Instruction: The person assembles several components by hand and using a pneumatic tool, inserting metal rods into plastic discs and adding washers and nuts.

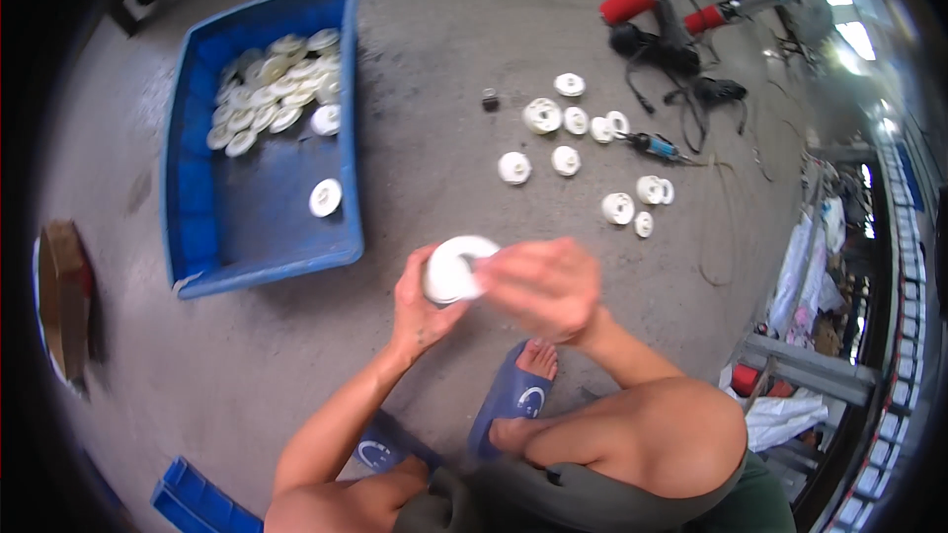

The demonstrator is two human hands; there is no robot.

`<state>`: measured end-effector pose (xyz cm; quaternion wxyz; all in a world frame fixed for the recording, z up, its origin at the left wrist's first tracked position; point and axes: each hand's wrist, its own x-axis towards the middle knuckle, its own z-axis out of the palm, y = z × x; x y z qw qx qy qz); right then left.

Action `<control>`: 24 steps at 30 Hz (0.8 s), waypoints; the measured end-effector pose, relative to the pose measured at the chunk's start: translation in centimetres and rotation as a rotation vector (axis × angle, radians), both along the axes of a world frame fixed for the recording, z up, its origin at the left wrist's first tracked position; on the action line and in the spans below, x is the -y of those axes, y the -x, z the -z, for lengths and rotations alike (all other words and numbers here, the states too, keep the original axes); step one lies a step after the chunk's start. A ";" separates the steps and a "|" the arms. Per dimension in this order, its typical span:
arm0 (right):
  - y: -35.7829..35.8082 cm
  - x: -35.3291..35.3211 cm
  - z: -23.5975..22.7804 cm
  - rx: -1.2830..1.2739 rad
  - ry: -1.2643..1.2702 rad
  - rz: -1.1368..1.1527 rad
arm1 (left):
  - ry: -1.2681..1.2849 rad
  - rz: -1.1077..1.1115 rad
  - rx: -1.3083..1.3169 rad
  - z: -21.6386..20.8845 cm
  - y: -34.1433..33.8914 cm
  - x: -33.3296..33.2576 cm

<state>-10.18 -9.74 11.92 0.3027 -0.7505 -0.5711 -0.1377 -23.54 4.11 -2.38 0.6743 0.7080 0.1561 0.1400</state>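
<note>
You're squatting on a bare grey concrete floor (474,49). Biggest item: the blue rectangular plastic crate (197,188), ahead and to your left, well apart from your hands. A pile of white round plastic discs (272,89) sits in its far end; two more lie loose lower down in the crate.

Ahead and to your right, a loose scatter of white plastic wheel-shaped parts (583,153) lies on the floor. Beyond it, black cables (681,69) and red-handled tools (632,2). A small blue-handled tool (654,146) lies just beside the scatter.

A brown box (61,296) sits at the far left edge.

Your blue slide sandal (515,397) is directly below your hands.

Your left hand (420,311) is wrapped around the white round plastic part (456,266) from below, fingers curled on its rim. The part is held off the floor, centre of view, just right of the crate's near corner. Your right hand (543,286) is closed against the part's right side; motion blur there, so I can't tell the exact finger placement.
</note>
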 end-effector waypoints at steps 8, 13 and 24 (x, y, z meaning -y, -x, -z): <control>-6.2 10.2 7.9 -0.202 0.162 0.622 | -0.080 -0.012 0.033 0.4 0.7 -0.6; -14.7 20.5 11.7 -0.205 1.035 0.767 | -0.158 0.063 0.087 1.0 0.3 -0.8; -0.6 -2.0 -1.2 -0.833 0.129 -0.150 | 0.027 0.080 0.007 1.0 0.6 -0.9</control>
